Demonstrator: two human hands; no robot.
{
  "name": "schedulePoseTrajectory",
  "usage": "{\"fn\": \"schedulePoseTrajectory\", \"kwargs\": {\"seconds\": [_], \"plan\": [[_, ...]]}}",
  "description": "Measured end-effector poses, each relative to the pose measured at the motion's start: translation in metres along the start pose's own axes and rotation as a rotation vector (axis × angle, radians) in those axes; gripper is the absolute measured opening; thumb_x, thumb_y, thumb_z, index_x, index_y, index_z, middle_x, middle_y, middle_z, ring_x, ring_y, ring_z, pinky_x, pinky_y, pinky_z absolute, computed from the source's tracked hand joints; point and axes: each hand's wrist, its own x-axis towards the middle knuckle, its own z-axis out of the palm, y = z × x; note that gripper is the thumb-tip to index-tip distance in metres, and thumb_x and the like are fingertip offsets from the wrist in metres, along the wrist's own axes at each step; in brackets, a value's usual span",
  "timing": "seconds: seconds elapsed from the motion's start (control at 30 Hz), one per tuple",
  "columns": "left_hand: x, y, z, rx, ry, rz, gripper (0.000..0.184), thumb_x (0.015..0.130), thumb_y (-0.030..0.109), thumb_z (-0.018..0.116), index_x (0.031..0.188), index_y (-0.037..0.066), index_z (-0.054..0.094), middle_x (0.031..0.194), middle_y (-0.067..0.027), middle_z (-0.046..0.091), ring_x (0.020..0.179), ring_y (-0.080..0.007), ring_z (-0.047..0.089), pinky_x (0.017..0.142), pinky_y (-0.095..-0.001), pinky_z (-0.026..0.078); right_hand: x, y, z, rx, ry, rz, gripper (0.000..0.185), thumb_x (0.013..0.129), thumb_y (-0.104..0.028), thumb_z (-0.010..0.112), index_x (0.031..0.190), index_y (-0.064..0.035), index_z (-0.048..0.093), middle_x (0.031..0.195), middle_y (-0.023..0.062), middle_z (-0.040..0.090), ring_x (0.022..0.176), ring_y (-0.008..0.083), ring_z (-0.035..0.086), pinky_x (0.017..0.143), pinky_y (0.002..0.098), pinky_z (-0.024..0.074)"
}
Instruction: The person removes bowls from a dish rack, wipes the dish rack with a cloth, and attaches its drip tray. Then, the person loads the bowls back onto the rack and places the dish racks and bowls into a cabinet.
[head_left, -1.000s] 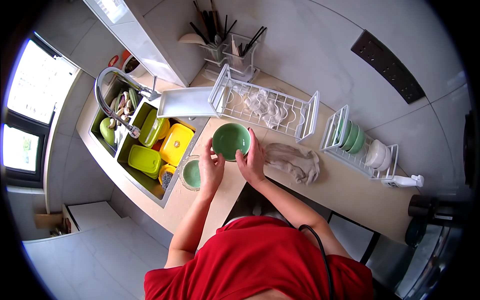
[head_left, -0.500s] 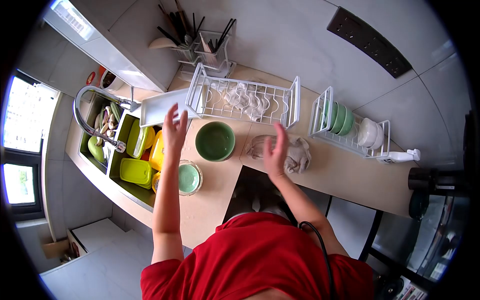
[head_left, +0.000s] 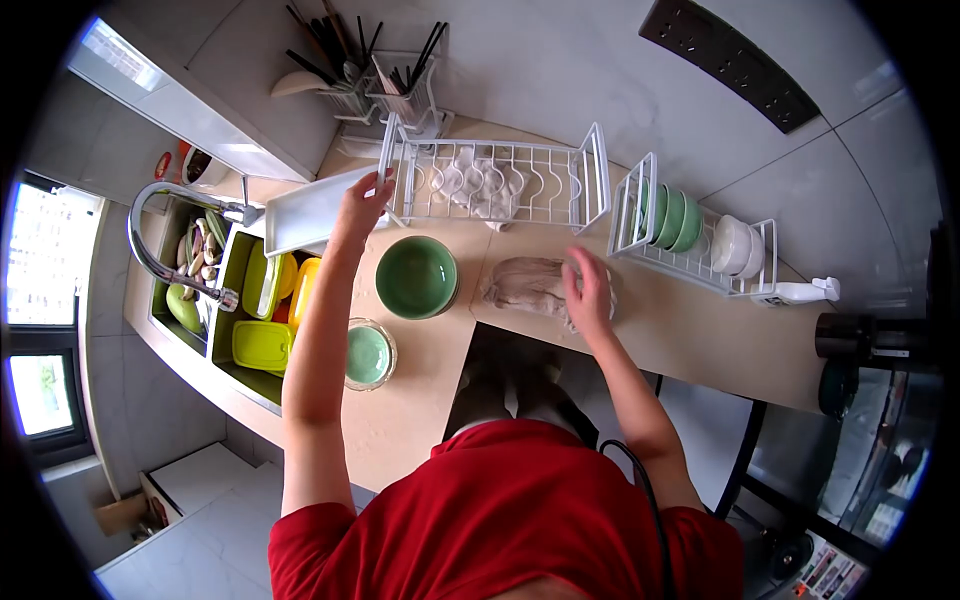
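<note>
At the left end of the white wire dish rack (head_left: 500, 218), my left hand (head_left: 362, 208) has its fingers closed around the end frame. A crumpled pale cloth (head_left: 482, 185) shows through the rack's wires. My right hand (head_left: 590, 290) is over the right part of a folded greyish cloth (head_left: 525, 285) on the counter, fingers apart and slightly bent, and I cannot tell whether it touches the cloth. A large green bowl (head_left: 417, 278) stands between the left forearm and that cloth. Partly behind the forearm is a smaller light green bowl (head_left: 369, 355).
A white tray (head_left: 310, 215) lies beside the sink (head_left: 222, 345), which holds lime and yellow containers and vegetables under a curved faucet (head_left: 140, 235). To the right, a second rack (head_left: 690, 262) holds green and white bowls, with a white spray bottle (head_left: 805, 291) beyond. Utensil holders (head_left: 405, 100) stand behind.
My left hand has moved forward onto the rack's left end, and the rack has shifted slightly right relative to the counter. The right hand has moved right, over the folded cloth.
</note>
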Motion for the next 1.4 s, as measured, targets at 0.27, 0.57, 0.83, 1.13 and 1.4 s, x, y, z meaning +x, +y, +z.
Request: {"fn": "schedulePoseTrajectory", "kwargs": {"seconds": [0.27,0.57,0.83,1.13,1.4], "plan": [[0.019,0.006,0.005,-0.177,-0.132,-0.025,0.053,0.090,0.046,0.050,0.126,0.008,0.045,0.103,-0.0096,0.058,0.084,-0.0142,0.058,0.073,-0.0277,0.047,-0.034,0.001,-0.010,-0.284,-0.181,-0.039,0.032,0.079,-0.014,0.062,0.108,-0.0037,0.053,0.099,0.0158,0.056,0.092,0.0335,0.055,0.077,0.0386,0.0450],[0.035,-0.004,0.017,-0.158,-0.056,0.036,0.044,0.094,0.044,0.042,0.114,0.005,0.044,0.080,-0.0055,0.053,0.056,-0.0093,0.048,0.051,-0.0239,0.043,0.065,-0.055,0.007,0.143,0.083,-0.150,0.036,0.082,-0.010,0.060,0.115,-0.0021,0.049,0.106,0.0156,0.057,0.093,0.0353,0.056,0.080,0.0387,0.0456],[0.038,-0.011,0.021,-0.128,-0.002,0.171,0.046,0.093,0.042,0.044,0.108,-0.001,0.046,0.060,-0.0037,0.048,0.045,-0.0114,0.046,0.043,-0.0281,0.040,0.097,-0.061,0.084,-0.039,-0.257,-0.439,0.037,0.071,-0.009,0.065,0.107,-0.0078,0.060,0.110,0.0079,0.057,0.102,0.0239,0.051,0.087,0.0348,0.0426],[0.041,-0.012,0.023,-0.065,0.047,0.185,0.050,0.094,0.043,0.041,0.110,-0.004,0.047,0.059,-0.0064,0.050,0.048,-0.0160,0.050,0.046,-0.0328,0.041,0.091,-0.046,0.092,-0.230,-0.121,-0.430,0.038,0.063,-0.006,0.066,0.100,-0.0099,0.059,0.095,0.0047,0.058,0.092,0.0202,0.055,0.081,0.0348,0.0421],[0.042,-0.014,0.028,0.100,0.114,0.118,0.052,0.094,0.043,0.038,0.117,-0.003,0.047,0.089,-0.0267,0.060,0.090,-0.0424,0.056,0.078,-0.0443,0.043,0.083,-0.011,0.034,-0.271,-0.100,-0.326,0.042,0.058,-0.002,0.069,0.098,-0.0092,0.061,0.095,0.0028,0.057,0.090,0.0226,0.053,0.080,0.0352,0.0433]]}}
